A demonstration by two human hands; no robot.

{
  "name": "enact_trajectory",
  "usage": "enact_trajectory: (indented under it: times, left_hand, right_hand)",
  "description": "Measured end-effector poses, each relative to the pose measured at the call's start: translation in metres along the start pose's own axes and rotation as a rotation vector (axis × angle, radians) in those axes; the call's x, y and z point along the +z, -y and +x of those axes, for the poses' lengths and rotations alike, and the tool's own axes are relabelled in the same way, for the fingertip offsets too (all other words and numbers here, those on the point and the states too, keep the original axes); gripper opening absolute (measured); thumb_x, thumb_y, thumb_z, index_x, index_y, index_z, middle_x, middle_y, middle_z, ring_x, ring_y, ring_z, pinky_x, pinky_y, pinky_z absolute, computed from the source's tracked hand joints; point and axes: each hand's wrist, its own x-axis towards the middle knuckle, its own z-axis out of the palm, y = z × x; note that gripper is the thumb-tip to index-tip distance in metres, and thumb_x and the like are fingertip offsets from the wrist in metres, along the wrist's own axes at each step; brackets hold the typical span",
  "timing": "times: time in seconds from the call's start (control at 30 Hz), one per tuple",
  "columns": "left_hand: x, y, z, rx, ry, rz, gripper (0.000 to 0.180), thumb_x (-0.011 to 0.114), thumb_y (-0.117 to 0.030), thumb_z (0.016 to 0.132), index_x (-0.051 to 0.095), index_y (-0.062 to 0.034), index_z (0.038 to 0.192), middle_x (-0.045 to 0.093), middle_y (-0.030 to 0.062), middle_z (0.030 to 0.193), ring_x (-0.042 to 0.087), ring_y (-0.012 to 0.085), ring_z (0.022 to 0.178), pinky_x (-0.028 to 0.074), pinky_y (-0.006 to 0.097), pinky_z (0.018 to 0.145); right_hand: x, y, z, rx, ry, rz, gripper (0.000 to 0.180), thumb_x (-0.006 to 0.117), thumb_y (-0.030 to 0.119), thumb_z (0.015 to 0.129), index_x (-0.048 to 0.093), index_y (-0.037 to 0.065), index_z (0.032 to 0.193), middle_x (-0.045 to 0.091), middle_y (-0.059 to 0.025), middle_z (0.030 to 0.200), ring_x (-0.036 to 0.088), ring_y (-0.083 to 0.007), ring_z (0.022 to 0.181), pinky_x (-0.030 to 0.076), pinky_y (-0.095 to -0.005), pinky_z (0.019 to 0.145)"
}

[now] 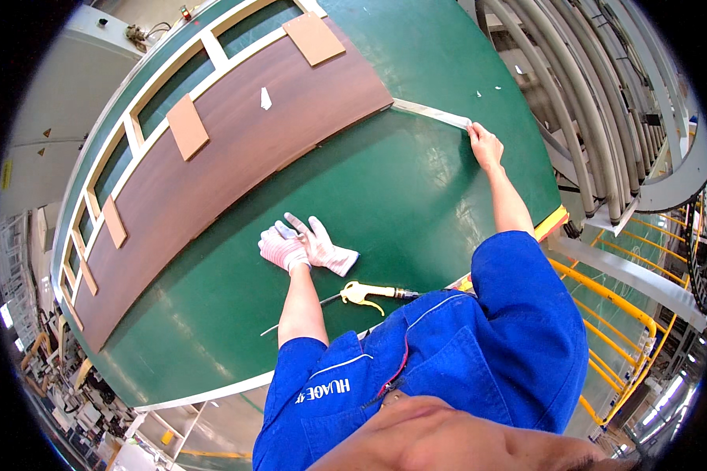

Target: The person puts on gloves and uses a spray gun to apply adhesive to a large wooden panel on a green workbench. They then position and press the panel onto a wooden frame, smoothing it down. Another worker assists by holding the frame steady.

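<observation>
The pale edging strip (pixel 432 114) runs off the right end of the brown wood panel (pixel 228 157) on the far side of the green table (pixel 385 204); I see my right hand (pixel 485 145) pinching its free end. My gloved left hand (pixel 284 248) presses flat, fingers spread, on a loose white glove (pixel 330 253) nearer me. A yellow air gun (pixel 361 293) lies just near of that. Tan blocks (pixel 187 125) sit on the panel. No containers show.

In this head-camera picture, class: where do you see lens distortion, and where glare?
Head view: the fisheye bends the brown wood panel and the green table edges into arcs, worst toward the black rim; soft glare streaks the table near the left hand; the right hand on the pale strip stays sharp.
</observation>
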Motion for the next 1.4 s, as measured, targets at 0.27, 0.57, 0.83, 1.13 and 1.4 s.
enact_trajectory:
  times: [0.27, 0.57, 0.83, 1.13, 1.4]
  left_hand:
    - [0.002, -0.004, -0.003, 0.014, -0.022, 0.049, 0.027, 0.048, -0.025, 0.082, 0.061, -0.0061, 0.069, 0.058, 0.0118, 0.074, 0.054, 0.0302, 0.073, 0.042, 0.043, 0.063]
    - [0.010, -0.015, -0.004, 0.044, -0.081, 0.074, 0.028, 0.050, -0.027, 0.081, 0.058, -0.0055, 0.065, 0.057, 0.0132, 0.070, 0.054, 0.0319, 0.066, 0.042, 0.044, 0.057]
    - [0.040, -0.146, -0.029, 0.435, 0.090, -0.030, 0.027, 0.049, -0.027, 0.081, 0.056, -0.0079, 0.063, 0.054, 0.0121, 0.070, 0.051, 0.0306, 0.067, 0.039, 0.043, 0.059]
    - [0.038, -0.156, -0.026, 0.420, 0.148, -0.062, 0.028, 0.045, -0.022, 0.082, 0.053, -0.0037, 0.062, 0.051, 0.0153, 0.067, 0.048, 0.0330, 0.066, 0.036, 0.044, 0.061]
    - [0.042, -0.155, -0.028, 0.418, 0.179, -0.039, 0.027, 0.043, -0.024, 0.080, 0.051, -0.0047, 0.062, 0.050, 0.0144, 0.069, 0.046, 0.0322, 0.068, 0.034, 0.043, 0.060]
  right_hand:
    - [-0.013, -0.015, 0.003, 0.191, 0.215, 0.199, 0.041, 0.049, 0.055, 0.081, 0.059, 0.016, 0.085, 0.060, -0.0044, 0.066, 0.060, -0.0226, 0.069, 0.044, -0.0355, 0.062]
    - [-0.040, -0.073, 0.000, 0.057, -0.057, 0.226, 0.031, 0.053, 0.042, 0.084, 0.057, 0.013, 0.096, 0.062, -0.0049, 0.080, 0.060, -0.0217, 0.078, 0.046, -0.0339, 0.069]
    - [-0.006, 0.084, 0.014, -0.514, -0.149, 0.538, 0.034, 0.062, 0.025, 0.078, 0.054, 0.011, 0.108, 0.056, -0.0064, 0.110, 0.054, -0.0244, 0.102, 0.048, -0.0350, 0.083]
    - [0.031, 0.097, 0.068, -0.715, -0.107, 0.530, 0.010, 0.064, 0.020, 0.071, 0.058, 0.013, 0.070, 0.056, 0.0018, 0.075, 0.054, -0.0155, 0.088, 0.051, -0.0312, 0.063]
    - [0.051, 0.098, 0.132, -0.801, -0.251, 0.467, 0.012, 0.063, 0.022, 0.070, 0.058, 0.012, 0.068, 0.056, 0.0013, 0.075, 0.052, -0.0179, 0.084, 0.049, -0.0301, 0.067]
